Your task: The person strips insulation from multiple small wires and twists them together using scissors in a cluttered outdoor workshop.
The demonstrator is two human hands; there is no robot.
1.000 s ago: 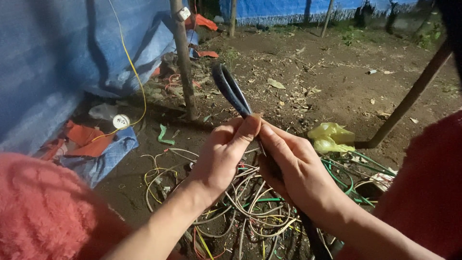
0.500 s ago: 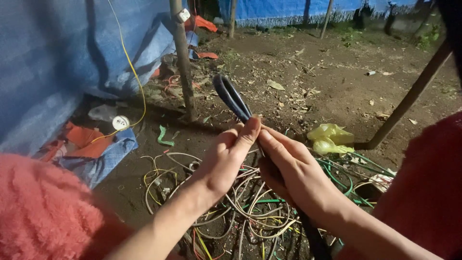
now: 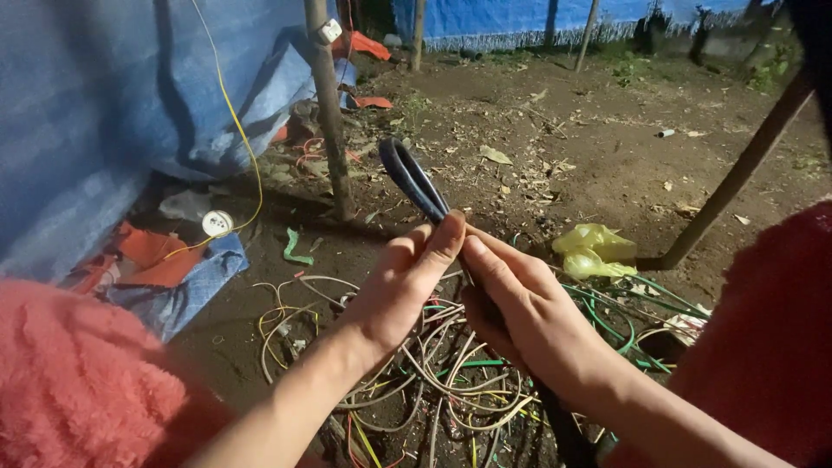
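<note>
Presently, at the far left, a blue tarpaulin (image 3: pixel 104 113) hangs as a wall, with a yellow wire (image 3: pixel 232 113) trailing down it to a small white round fitting (image 3: pixel 217 223) on the ground. Red and blue scraps (image 3: pixel 165 269) lie just beside that fitting. A fuzzy pink garment (image 3: pixel 78 381) fills the lower left corner.

A wooden post (image 3: pixel 329 104) stands upright right of the tarpaulin. The left hand (image 3: pixel 403 290) reaches up from the lower centre, thumb and forefinger pinched on a dark cable (image 3: pixel 412 178) that is folded into a tight loop. The loop rises up and to the left above the fingertips. The right hand (image 3: pixel 520 308) meets the left, its fingers closed on the same cable just below the fold; the cable's remaining length runs down beneath this hand.

Under both hands lies a tangle of loose wires (image 3: pixel 433 373), white, yellow, green and red, on bare soil. Further right, a crumpled yellow bag (image 3: pixel 594 250) rests on the ground near a slanted pole (image 3: pixel 737 178).
</note>
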